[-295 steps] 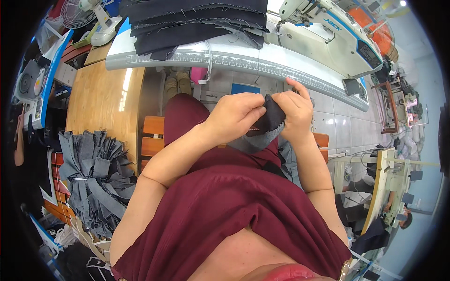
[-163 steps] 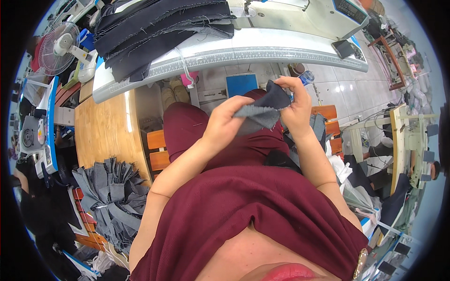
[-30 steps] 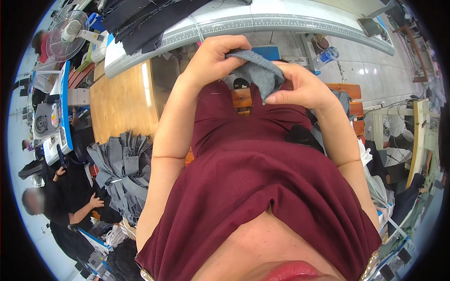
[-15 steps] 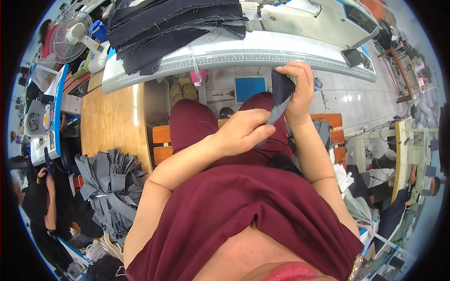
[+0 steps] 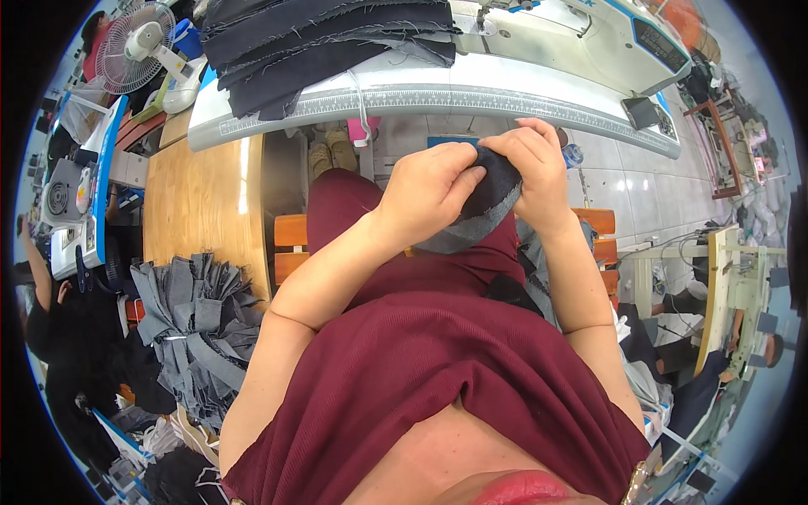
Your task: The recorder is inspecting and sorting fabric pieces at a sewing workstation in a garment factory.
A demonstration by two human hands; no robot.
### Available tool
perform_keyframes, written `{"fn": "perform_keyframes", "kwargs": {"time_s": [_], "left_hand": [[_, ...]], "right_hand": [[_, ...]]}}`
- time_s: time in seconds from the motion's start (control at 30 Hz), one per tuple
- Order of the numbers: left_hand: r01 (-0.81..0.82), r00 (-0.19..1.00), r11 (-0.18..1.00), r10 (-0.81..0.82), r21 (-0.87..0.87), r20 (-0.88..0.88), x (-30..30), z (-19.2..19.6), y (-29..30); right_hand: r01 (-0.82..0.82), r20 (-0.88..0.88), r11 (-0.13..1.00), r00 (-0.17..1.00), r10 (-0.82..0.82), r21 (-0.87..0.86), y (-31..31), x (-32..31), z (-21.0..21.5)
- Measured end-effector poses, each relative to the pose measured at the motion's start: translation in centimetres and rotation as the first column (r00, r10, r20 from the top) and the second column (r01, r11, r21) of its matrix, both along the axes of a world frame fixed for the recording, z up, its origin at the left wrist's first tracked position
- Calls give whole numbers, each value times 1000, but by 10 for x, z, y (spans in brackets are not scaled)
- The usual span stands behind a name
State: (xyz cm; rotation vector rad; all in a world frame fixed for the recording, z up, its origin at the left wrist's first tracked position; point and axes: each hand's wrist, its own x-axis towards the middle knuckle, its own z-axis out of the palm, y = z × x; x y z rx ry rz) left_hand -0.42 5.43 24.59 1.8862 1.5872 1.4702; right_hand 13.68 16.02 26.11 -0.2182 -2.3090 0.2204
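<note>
Both my hands grip one dark denim piece [image 5: 491, 187] above my lap, in front of the sewing table's edge. My left hand [image 5: 431, 187] pinches its upper left edge between thumb and fingers. On the other side my right hand [image 5: 532, 172] has its fingers curled over the top edge. The piece hangs bent between them, a paler grey side showing at its lower part. Beyond my hands, a stack of dark denim pieces [image 5: 328, 50] with frayed edges lies on the sewing table [image 5: 539, 88].
A sewing machine [image 5: 589, 42] stands on the table at the right. At my left are a wooden board [image 5: 198, 202] and a tied bundle of grey denim strips [image 5: 198, 337]. A fan [image 5: 135, 50] stands far left. Another person in black [image 5: 63, 345] is at the left edge.
My left hand has moved up and right, to the top of the denim piece beside my right hand. The piece has turned from a narrow fold to a wider, spread shape.
</note>
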Motion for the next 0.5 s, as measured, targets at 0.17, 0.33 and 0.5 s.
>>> {"fn": "perform_keyframes", "kwargs": {"time_s": [0.17, 0.33, 0.5], "left_hand": [[-42, 998, 999, 42, -3, -52, 7, -3, 2], [-38, 999, 999, 38, 26, 11, 6, -6, 3], [36, 998, 996, -39, -81, -41, 8, -4, -6]], "right_hand": [[83, -17, 994, 996, -82, 69, -7, 0, -7], [100, -43, 995, 994, -100, -3, -6, -1, -11], [-11, 57, 999, 998, 14, -38, -4, 7, -2]]}}
